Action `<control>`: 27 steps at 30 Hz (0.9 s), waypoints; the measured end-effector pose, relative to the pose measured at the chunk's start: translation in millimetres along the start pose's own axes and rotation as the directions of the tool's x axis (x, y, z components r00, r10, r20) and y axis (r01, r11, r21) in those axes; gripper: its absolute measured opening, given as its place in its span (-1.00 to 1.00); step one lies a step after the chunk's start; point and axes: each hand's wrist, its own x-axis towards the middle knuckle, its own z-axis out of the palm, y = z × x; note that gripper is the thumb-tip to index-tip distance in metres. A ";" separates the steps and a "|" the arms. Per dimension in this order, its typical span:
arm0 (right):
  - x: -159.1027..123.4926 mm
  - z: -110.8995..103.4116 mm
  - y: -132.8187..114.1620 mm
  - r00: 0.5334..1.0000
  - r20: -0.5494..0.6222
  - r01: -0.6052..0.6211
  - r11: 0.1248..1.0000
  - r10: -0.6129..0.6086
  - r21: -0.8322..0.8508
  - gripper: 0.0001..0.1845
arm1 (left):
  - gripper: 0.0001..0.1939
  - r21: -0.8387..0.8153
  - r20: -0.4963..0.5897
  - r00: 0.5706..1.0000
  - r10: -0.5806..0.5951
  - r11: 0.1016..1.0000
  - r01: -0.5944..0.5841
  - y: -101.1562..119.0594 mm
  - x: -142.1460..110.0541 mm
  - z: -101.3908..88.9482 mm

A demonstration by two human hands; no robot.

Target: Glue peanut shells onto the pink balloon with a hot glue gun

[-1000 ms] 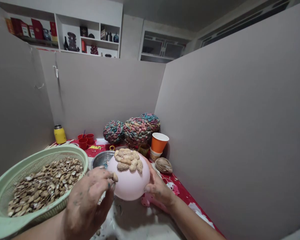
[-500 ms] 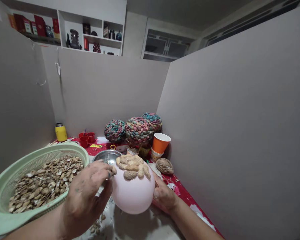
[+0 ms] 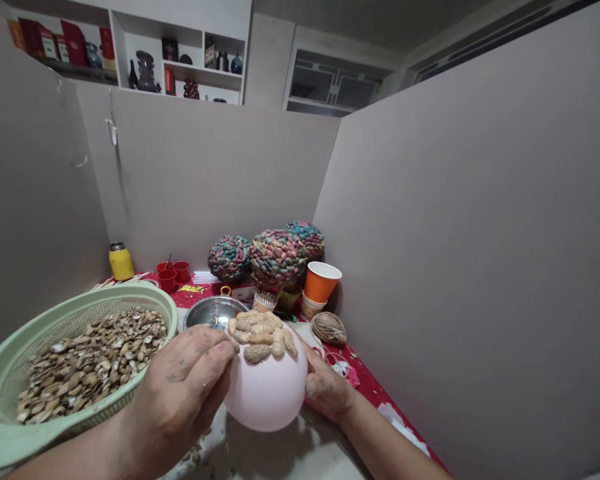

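Observation:
A pale pink balloon point(image 3: 266, 393) is held up over the table, its top covered with a patch of tan peanut shells point(image 3: 260, 333). My right hand point(image 3: 326, 388) grips the balloon from its right side, thumb toward me, with the other fingers partly hidden behind it. My left hand point(image 3: 185, 380) is at the balloon's upper left, fingers drawn together with their tips against the edge of the shell patch. Whatever lies under those fingertips is hidden. At the left stands a green plastic basket point(image 3: 10, 437) holding many loose shell halves point(image 3: 90, 367).
Behind the balloon sit a metal bowl point(image 3: 207, 308) and several balls covered in coloured shells point(image 3: 277, 257). An orange paper cup point(image 3: 321, 283) and a twine coil point(image 3: 329, 327) are at the right. Red cups point(image 3: 167, 280) and a yellow jar point(image 3: 121, 262) stand farther back. Grey partitions point(image 3: 460, 253) enclose the table.
My left hand has moved slightly right, bringing its fingertips in against the balloon beside the shells. The balloon has shifted very little, with my right hand still on it.

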 end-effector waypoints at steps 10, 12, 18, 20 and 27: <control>1.1 -8.0 1.9 0.994 0.109 -0.025 0.992 0.011 0.128 0.19 | -0.77 0.021 0.047 0.999 -0.006 1.000 0.005 1.3 0.9 0.6; 0.5 -10.1 4.0 0.994 0.109 -0.029 0.990 0.014 0.141 0.18 | -0.77 0.021 0.050 0.999 -0.006 1.000 0.004 1.3 1.1 0.5; 0.9 -10.0 5.0 0.994 0.106 -0.031 0.986 0.013 0.165 0.15 | -0.77 0.011 0.063 0.998 -0.026 1.000 0.026 1.0 0.9 0.8; 0.7 -9.6 5.2 0.995 0.097 -0.020 0.986 0.004 0.165 0.12 | -0.76 -0.010 0.059 0.998 -0.035 0.999 0.035 0.6 0.6 1.3; -0.8 -13.5 8.8 0.996 0.076 -0.056 0.989 0.046 0.136 0.20 | -0.76 -0.091 0.077 0.996 -0.047 0.994 0.054 -0.8 2.3 0.2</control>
